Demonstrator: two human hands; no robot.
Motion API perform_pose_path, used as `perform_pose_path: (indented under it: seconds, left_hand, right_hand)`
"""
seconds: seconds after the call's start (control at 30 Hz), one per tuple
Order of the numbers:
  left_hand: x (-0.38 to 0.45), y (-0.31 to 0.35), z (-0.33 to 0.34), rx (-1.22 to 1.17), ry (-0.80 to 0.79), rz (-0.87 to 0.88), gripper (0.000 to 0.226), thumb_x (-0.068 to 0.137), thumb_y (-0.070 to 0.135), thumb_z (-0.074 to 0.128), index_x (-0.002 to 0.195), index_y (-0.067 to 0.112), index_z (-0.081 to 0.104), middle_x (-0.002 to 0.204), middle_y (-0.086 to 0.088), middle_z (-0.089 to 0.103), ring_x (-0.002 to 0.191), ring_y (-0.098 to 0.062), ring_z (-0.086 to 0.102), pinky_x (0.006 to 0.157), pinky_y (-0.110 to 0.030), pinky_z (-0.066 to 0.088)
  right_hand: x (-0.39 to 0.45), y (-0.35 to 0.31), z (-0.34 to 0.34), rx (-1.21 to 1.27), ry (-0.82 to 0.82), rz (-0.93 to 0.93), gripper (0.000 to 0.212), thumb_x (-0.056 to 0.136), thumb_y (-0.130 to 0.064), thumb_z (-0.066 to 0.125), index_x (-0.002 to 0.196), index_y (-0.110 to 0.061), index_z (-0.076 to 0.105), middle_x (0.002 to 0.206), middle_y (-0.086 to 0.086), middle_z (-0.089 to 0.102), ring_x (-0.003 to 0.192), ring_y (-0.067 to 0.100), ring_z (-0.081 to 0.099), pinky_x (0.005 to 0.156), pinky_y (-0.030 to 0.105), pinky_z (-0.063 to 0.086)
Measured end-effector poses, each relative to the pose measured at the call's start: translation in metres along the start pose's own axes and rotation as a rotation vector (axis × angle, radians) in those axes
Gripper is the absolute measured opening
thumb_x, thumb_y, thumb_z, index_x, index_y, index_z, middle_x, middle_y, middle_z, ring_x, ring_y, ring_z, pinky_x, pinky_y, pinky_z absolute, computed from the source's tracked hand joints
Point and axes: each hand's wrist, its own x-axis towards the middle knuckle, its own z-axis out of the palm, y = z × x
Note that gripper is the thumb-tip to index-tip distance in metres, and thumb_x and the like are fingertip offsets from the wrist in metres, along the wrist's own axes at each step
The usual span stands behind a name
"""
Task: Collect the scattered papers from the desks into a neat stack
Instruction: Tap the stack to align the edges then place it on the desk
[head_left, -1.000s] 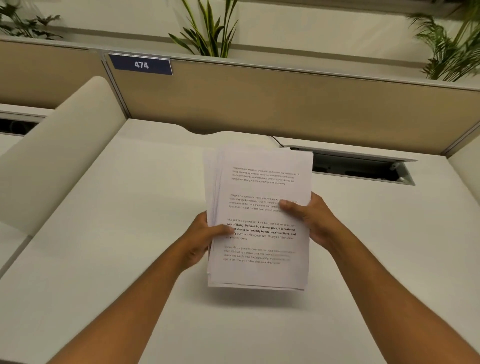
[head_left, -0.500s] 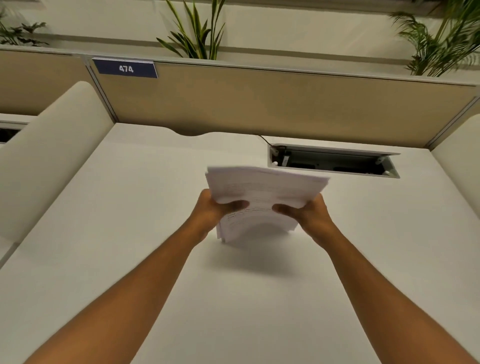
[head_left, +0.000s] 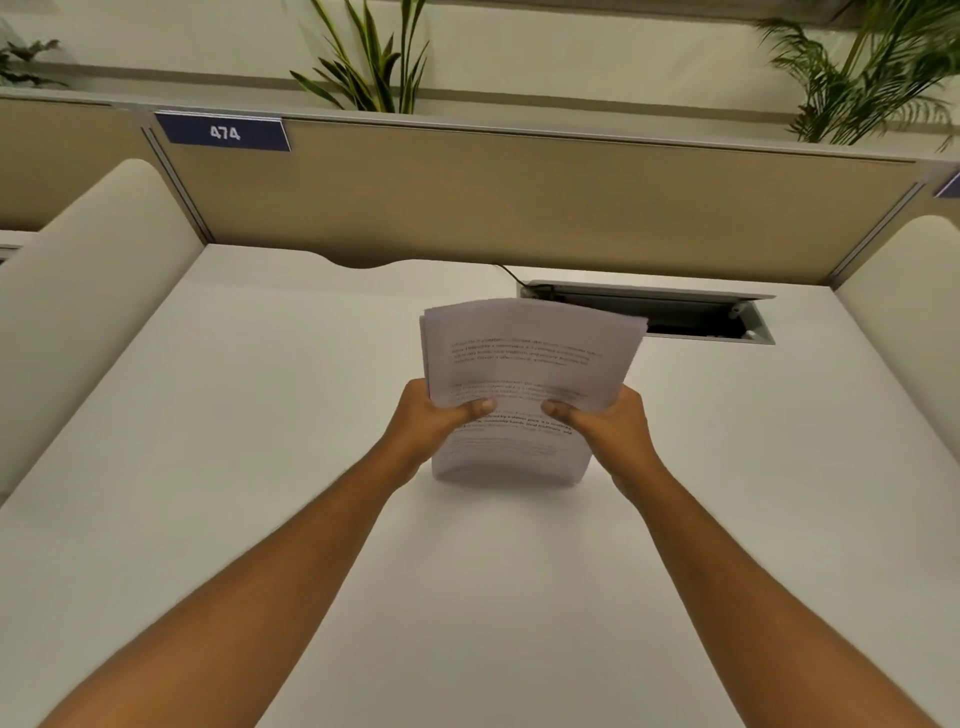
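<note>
White desk (head_left: 218, 467), bare except at centre; cream rounded side divider (head_left: 93, 291) at far left, matching one (head_left: 904, 312) at far right. Tan partition panel (head_left: 519, 208) along the back edge, blue tag reading 474 (head_left: 224, 133) at its upper left, edge of a second blue tag (head_left: 948, 186) at far right. Potted plants behind the partition: small one (head_left: 26, 60) far left, spiky one (head_left: 371, 62) centre, palm (head_left: 862, 73) right. Open cable tray (head_left: 675, 317) sunk in the desk right of centre, thin dark cable (head_left: 506, 271) at its left end. Bare forearms reaching in from the bottom corners. Left hand (head_left: 423, 423) closed on the left edge of the paper stack (head_left: 524, 374), thumb (head_left: 472, 408) pressed across the printed face, other fingers hidden behind the sheets. Stack held near upright over desk centre, bottom edge at or just above the surface, contact not clear; top bowing back toward the partition, upper edges slightly fanned, printed paragraphs facing the camera, blurred. Right hand (head_left: 610, 428) closed on the right edge, thumb (head_left: 563, 409) flat on the face opposite the left thumb, remaining fingers out of sight behind the paper.
</note>
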Motion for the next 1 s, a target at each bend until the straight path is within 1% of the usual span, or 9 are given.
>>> perform_pose_path:
  seconds: [0.07,0.17,0.3,0.4,0.5,0.6,0.73,0.9,1.0]
  left_hand:
    - [-0.004,-0.006,0.004,-0.025,0.017,0.000,0.045,0.087,0.027,0.094,0.130,0.024,0.081,0.124,-0.001,0.086,0.114,-0.024,0.081,0.103,-0.051,0.066]
    - [-0.005,-0.005,0.008,-0.081,0.069,-0.011,0.037,0.080,0.038,0.094,0.115,0.034,0.085,0.113,0.004,0.089,0.104,-0.020,0.084,0.098,-0.050,0.068]
    - [-0.005,-0.005,0.012,-0.092,0.097,-0.016,0.027,0.078,0.043,0.094,0.103,0.039,0.086,0.106,0.006,0.089,0.098,-0.016,0.084,0.096,-0.050,0.068]
    - [-0.008,-0.007,0.010,-0.084,0.060,-0.018,0.037,0.078,0.040,0.093,0.114,0.035,0.084,0.113,0.002,0.089,0.107,-0.025,0.082,0.101,-0.053,0.066]
    - [-0.009,-0.008,0.004,-0.062,-0.019,-0.012,0.052,0.080,0.035,0.092,0.128,0.022,0.081,0.123,-0.005,0.086,0.118,-0.031,0.079,0.105,-0.054,0.064]
    - [-0.010,-0.004,-0.001,-0.020,-0.050,0.000,0.050,0.078,0.037,0.092,0.125,0.025,0.082,0.121,0.000,0.087,0.114,-0.024,0.081,0.102,-0.048,0.066]
    - [-0.016,-0.001,0.005,-0.114,0.094,0.092,0.034,0.079,0.038,0.091,0.112,0.031,0.084,0.112,0.007,0.089,0.104,-0.019,0.083,0.085,-0.034,0.068]
    - [-0.018,-0.003,0.017,-0.133,0.168,0.096,0.021,0.078,0.039,0.093,0.097,0.045,0.086,0.102,0.012,0.089,0.096,-0.014,0.083,0.078,-0.032,0.069]
    - [-0.013,-0.005,0.015,-0.099,0.178,0.066,0.026,0.078,0.033,0.098,0.101,0.037,0.085,0.103,0.007,0.089,0.095,-0.019,0.084,0.083,-0.040,0.070]
  right_hand:
    - [-0.003,0.005,0.000,0.017,0.009,0.021,0.040,0.076,-0.026,0.094,0.109,-0.038,0.074,0.104,-0.015,0.082,0.094,0.005,0.078,0.079,0.027,0.067]
    - [-0.004,0.002,0.002,0.039,0.033,0.023,0.038,0.076,-0.029,0.094,0.105,-0.043,0.074,0.103,-0.022,0.080,0.094,0.001,0.077,0.070,0.021,0.065]
    - [-0.008,0.006,0.005,0.048,0.054,0.038,0.037,0.078,-0.025,0.093,0.105,-0.043,0.076,0.104,-0.018,0.082,0.094,0.004,0.077,0.071,0.021,0.064]
    - [-0.013,0.013,0.006,0.045,0.049,0.048,0.040,0.074,-0.023,0.096,0.101,-0.046,0.078,0.104,-0.016,0.082,0.095,0.005,0.078,0.073,0.022,0.065]
    - [-0.016,0.013,0.006,0.044,0.064,0.049,0.042,0.068,-0.027,0.097,0.096,-0.052,0.079,0.102,-0.017,0.083,0.093,0.004,0.078,0.071,0.019,0.064]
    - [-0.016,0.013,0.006,0.025,0.075,0.055,0.039,0.068,-0.029,0.098,0.094,-0.051,0.080,0.099,-0.016,0.083,0.090,0.004,0.079,0.068,0.016,0.062]
    - [-0.017,0.012,0.008,0.011,0.084,0.066,0.039,0.069,-0.027,0.097,0.094,-0.051,0.079,0.099,-0.019,0.082,0.090,0.003,0.078,0.068,0.015,0.062]
    - [-0.018,0.017,0.008,-0.004,0.086,0.071,0.044,0.073,-0.022,0.096,0.108,-0.039,0.077,0.104,-0.014,0.083,0.092,0.009,0.078,0.080,0.027,0.067]
    - [-0.019,0.017,0.005,-0.009,0.090,0.088,0.047,0.074,-0.019,0.096,0.115,-0.032,0.078,0.106,-0.011,0.083,0.093,0.013,0.079,0.084,0.034,0.067]
